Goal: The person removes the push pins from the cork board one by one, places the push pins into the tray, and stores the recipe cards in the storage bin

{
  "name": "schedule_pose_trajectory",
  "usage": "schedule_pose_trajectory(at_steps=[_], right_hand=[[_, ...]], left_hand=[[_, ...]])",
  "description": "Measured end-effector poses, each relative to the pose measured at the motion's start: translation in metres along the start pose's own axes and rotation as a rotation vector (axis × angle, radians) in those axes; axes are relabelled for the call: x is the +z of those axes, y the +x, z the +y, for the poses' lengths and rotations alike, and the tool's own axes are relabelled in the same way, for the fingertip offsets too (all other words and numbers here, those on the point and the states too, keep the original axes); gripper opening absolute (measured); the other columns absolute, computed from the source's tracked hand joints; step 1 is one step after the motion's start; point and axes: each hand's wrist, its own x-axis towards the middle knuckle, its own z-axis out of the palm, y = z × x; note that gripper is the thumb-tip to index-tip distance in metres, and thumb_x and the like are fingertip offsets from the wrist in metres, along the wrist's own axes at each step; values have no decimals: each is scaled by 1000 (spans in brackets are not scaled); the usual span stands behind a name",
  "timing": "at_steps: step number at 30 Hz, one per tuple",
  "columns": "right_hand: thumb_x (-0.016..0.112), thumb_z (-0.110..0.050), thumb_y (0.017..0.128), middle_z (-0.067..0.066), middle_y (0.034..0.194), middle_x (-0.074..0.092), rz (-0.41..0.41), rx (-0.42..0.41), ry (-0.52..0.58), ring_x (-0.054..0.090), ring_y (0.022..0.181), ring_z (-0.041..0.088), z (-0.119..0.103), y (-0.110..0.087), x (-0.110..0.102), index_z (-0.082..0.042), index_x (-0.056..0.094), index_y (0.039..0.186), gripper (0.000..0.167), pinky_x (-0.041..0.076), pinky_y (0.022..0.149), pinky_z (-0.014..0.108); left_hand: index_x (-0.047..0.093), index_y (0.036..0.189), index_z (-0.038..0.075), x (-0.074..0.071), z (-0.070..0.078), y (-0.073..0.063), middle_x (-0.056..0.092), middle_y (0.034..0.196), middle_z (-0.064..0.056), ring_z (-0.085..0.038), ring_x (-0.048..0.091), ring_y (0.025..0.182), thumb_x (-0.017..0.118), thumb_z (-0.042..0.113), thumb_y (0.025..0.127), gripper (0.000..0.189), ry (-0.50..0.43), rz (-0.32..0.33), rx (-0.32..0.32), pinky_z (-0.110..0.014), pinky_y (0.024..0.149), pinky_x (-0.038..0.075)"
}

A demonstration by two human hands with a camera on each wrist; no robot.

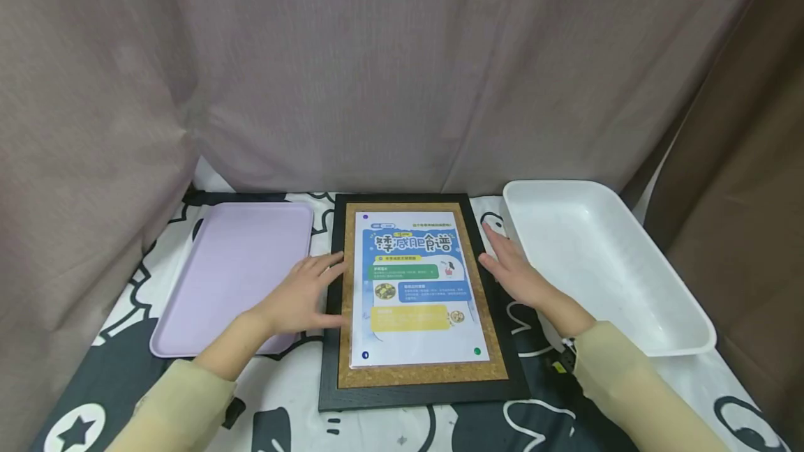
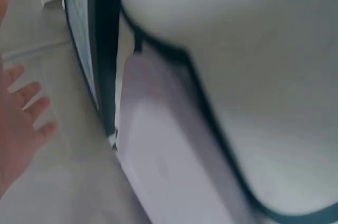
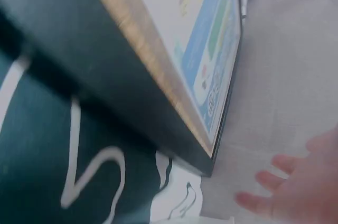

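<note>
A cork board in a black frame (image 1: 427, 395) lies in the middle of the table. On its cork (image 1: 433, 373) is a printed poster (image 1: 417, 349) with blue, green and yellow panels, with pins at three visible corners: purple, blue and green. My left hand (image 1: 303, 295), fingers spread, is at the frame's left side, fingertips overlapping the edge in the head view. Near the right edge is my right hand (image 1: 518, 274), its fingers extended and thumb apart. The left wrist view shows the left hand (image 2: 21, 123) with nothing in it; the right hand (image 3: 301, 187) likewise looks bare in its wrist view.
To the left of the board lies a flat lilac tray (image 1: 239, 270). A deep white tray (image 1: 603, 264) stands on the right. Beneath everything is a black-and-white patterned cloth (image 1: 389, 431). Grey-brown curtains (image 1: 352, 75) hang behind and at both sides.
</note>
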Motion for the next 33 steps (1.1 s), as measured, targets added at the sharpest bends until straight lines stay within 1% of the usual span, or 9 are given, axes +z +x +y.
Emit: schedule_pose_trajectory(at_steps=[3, 6, 8, 10, 15, 21, 24, 29, 33], right_hand=[[23, -46, 100, 29, 153, 6, -27, 50, 215, 5, 139, 49, -2, 3, 0, -3, -1, 149, 69, 14, 106, 67], [15, -48, 100, 32, 150, 11, -53, 109, 343, 14, 137, 50, -3, 5, 2, -2, -4, 149, 70, 24, 105, 65], [11, -50, 99, 32, 149, 14, -70, 162, 384, 19, 135, 50, -1, 6, 5, -5, -5, 149, 69, 28, 104, 63], [9, -53, 99, 30, 149, 18, -78, 219, 422, 23, 135, 48, 0, 6, 8, -8, -5, 150, 69, 32, 103, 60], [6, -56, 97, 29, 149, 20, -80, 316, 515, 26, 135, 44, 4, 7, 14, -11, -5, 150, 70, 38, 102, 55], [9, -66, 93, 28, 148, 23, -84, 351, 623, 26, 135, 43, 6, 8, 19, -11, -5, 150, 81, 39, 101, 54], [10, -70, 90, 27, 148, 23, -92, 373, 670, 25, 136, 42, 5, 10, 20, -11, -4, 151, 86, 37, 102, 55], [13, -73, 88, 26, 149, 22, -78, 458, 786, 24, 137, 40, 3, 15, 19, -9, 2, 151, 91, 33, 104, 58], [18, -67, 92, 25, 147, 26, -52, 547, 837, 31, 131, 36, 4, 20, 19, -4, 11, 149, 85, 35, 103, 54]], left_hand=[[40, 141, 11, 6, 9, -2, 39, 145, -16, -34, 39, 132, 74, 47, 74, 84, -143, -42, -18, -53, 106, 33], [43, 139, 12, 12, 17, -3, 48, 137, -14, -30, 48, 124, 75, 40, 76, 76, -283, -96, -43, -49, 102, 40], [46, 136, 9, 16, 20, -3, 55, 129, -12, -26, 54, 116, 75, 36, 77, 71, -369, -127, -33, -45, 97, 44], [50, 132, 6, 21, 20, -3, 61, 117, -9, -21, 59, 102, 75, 31, 78, 64, -447, -155, -1, -38, 91, 48], [57, 120, 2, 34, 22, 0, 63, 95, -4, -14, 58, 83, 75, 25, 79, 50, -573, -235, 43, -23, 74, 51], [63, 112, 8, 43, 24, 0, 61, 89, 4, -5, 54, 76, 75, 23, 79, 38, -547, -308, 64, -18, 68, 48], [63, 110, 9, 43, 25, 1, 61, 87, 5, -3, 52, 75, 74, 22, 80, 35, -528, -314, 75, -17, 67, 47], [64, 109, 9, 44, 24, 1, 60, 87, 6, -3, 52, 75, 74, 22, 79, 34, -517, -315, 75, -17, 66, 47], [64, 109, 9, 44, 24, 2, 60, 87, 7, -3, 52, 75, 74, 22, 80, 34, -509, -312, 79, -17, 66, 47]])
